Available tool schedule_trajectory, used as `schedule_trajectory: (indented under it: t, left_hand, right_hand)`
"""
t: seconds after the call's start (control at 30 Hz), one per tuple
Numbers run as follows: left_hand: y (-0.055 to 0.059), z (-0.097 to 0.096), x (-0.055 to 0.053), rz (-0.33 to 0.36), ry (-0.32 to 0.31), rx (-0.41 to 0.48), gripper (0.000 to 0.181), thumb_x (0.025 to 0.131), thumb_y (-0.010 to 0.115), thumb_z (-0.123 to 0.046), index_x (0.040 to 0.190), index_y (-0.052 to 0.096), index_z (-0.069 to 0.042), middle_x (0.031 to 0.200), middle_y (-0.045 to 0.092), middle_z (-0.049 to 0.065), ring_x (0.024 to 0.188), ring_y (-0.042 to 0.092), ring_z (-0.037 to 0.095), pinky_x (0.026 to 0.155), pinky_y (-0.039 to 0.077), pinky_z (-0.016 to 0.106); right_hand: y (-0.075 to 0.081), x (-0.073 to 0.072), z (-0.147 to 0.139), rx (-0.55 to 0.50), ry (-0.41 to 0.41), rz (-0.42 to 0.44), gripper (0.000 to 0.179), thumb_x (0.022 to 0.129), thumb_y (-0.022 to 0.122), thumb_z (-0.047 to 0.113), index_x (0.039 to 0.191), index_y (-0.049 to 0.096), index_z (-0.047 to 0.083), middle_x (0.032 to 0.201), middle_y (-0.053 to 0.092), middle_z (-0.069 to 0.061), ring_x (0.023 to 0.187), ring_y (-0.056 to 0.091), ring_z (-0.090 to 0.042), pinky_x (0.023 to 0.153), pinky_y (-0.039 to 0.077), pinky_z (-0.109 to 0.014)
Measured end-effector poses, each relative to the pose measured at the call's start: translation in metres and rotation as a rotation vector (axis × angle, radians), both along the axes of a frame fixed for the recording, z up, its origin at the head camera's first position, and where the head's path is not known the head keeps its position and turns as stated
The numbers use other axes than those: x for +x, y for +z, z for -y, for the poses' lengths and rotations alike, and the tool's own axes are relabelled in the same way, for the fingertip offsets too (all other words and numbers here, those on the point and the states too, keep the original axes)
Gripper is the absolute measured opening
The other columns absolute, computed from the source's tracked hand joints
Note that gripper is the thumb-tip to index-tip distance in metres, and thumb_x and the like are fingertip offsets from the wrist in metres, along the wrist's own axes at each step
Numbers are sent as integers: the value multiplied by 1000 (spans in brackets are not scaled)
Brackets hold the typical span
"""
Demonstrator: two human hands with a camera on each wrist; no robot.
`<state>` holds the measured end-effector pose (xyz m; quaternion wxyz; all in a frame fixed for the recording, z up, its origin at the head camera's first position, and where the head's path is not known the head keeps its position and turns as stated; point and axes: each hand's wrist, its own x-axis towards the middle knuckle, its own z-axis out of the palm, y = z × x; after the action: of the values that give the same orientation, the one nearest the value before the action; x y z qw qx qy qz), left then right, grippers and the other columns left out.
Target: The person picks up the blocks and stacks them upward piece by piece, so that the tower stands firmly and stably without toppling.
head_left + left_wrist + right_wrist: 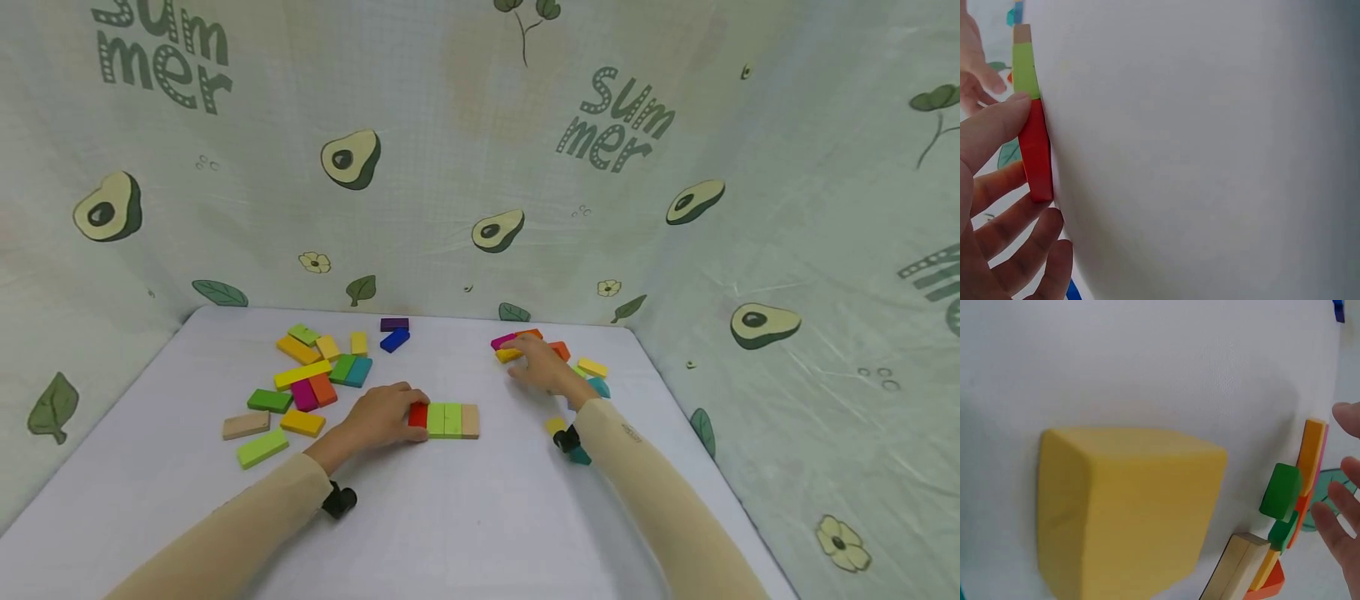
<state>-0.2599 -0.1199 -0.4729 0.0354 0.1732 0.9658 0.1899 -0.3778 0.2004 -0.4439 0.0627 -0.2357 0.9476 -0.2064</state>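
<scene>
In the head view, a short row lies mid-table: a red block point(418, 414), two light green blocks point(444, 421) and a plain wooden block point(470, 421). My left hand point(382, 417) holds the red block at the row's left end. The left wrist view shows the thumb on one end of this red block point(1036, 150) and fingertips at its other end. My right hand point(542, 367) is over the right-hand group of blocks, beside a yellow block point(507, 355) and a magenta block point(502, 342). Its fingers point(1332, 528) are spread with nothing between them in the right wrist view.
A loose pile of coloured blocks, including a dark green block point(270, 401) and a wooden block point(246, 425), spreads over the left side. A blue block point(395, 340) and a purple block point(394, 324) lie at the back. Near my right wrist sits another yellow block point(1141, 512).
</scene>
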Motion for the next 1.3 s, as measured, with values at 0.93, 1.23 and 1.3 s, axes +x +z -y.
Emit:
schedule_trajectory:
  t: [0.93,1.23,1.3]
  left_hand:
    - [0,1,-1,5,4,0,56,84,90,-43,133,73,-24,127,69,6,107,63,23,95,59,45]
    - [-1,2,-1,-2,-1,4,56,84,90,-43,134,72,-23,128,69,6,108,64,24,96,59,46]
    - [-2,3,-1,0,2,3,57,84,90,-43,134,72,-23,127,69,6,108,63,24,96,58,46]
  right_hand:
    - [-18,-20,2,97,-47,-29,42,104,68,9,145,65,7,144,61,-16,136,51,-36,116,47,-50]
    - [-15,-14,8,92,-19,-79,35,101,74,9,135,73,8,132,69,-10,127,55,-31,113,49,-48]
    - [-14,-11,11,79,-15,-72,34,100,75,11,134,73,9,132,70,-9,126,57,-30,113,49,-47]
